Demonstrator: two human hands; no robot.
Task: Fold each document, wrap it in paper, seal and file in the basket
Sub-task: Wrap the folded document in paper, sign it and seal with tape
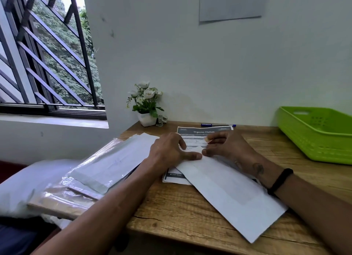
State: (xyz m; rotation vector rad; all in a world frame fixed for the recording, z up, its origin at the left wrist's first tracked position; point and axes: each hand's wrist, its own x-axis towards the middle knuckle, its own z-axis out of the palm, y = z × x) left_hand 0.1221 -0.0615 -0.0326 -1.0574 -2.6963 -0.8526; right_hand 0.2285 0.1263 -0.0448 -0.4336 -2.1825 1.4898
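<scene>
A printed document [204, 131] headed "Organize Clothes" lies on the wooden desk [171, 207]. Across its near part lies a long white paper wrap [228, 193], slanting toward the desk's front edge. My left hand [171, 150] rests on the upper left end of the wrap, thumb pressed flat along its edge. My right hand [224, 144] sits beside it, thumb on the wrap's edge, and its fingers pinch a small pale strip [207, 139]. The green basket [316, 133] stands at the far right of the desk and shows nothing inside it.
A stack of white papers in clear plastic sleeves [106, 165] lies at the desk's left edge, partly overhanging. A white pot of artificial flowers [145, 106] stands at the back corner by the wall. A blue pen [217, 125] lies behind the document. A barred window [47, 55] is at left.
</scene>
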